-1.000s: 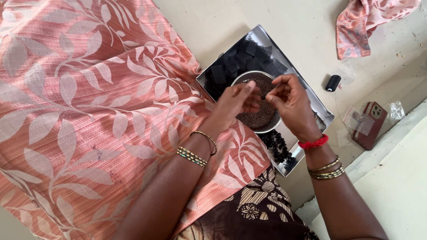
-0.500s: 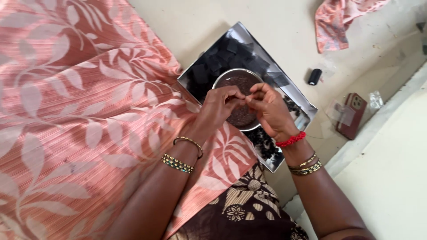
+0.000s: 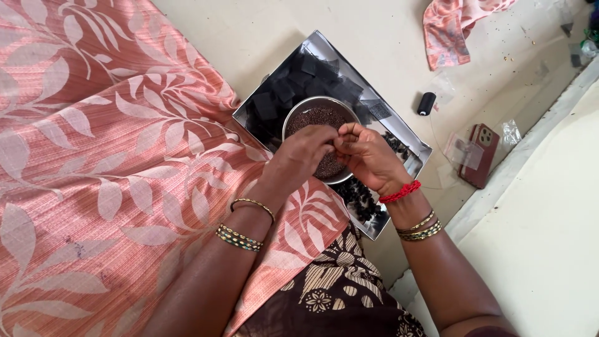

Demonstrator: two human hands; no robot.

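Both hands had drawn closer together over the bowl since the earlier frame, when they sat a little apart, and the view had slid so the tray lay nearer the middle. The left hand (image 3: 298,156) and the right hand (image 3: 368,156) met fingertip to fingertip, fingers pinched shut on something too small to make out, held just above the round steel bowl (image 3: 298,112) filled with fine dark brown grains. That bowl sat in a shallow silvery tray (image 3: 412,142) on the floor (image 3: 249,37), with black square pieces (image 3: 299,78) piled at its far end and small black bits (image 3: 365,200) heaped at its near end. A red thread (image 3: 400,191) circled the right wrist, with gold bangles (image 3: 421,228) below it; more bangles (image 3: 240,237) ringed the left forearm. Pink leaf-patterned fabric (image 3: 93,156) spread across the left of the scene, touching the tray's left edge. To the right of the tray, well apart, lay a small black spool (image 3: 426,103), a red phone (image 3: 482,155) and clear plastic wrappers (image 3: 462,150). Another scrap of pink cloth (image 3: 452,31) lay at the far right.
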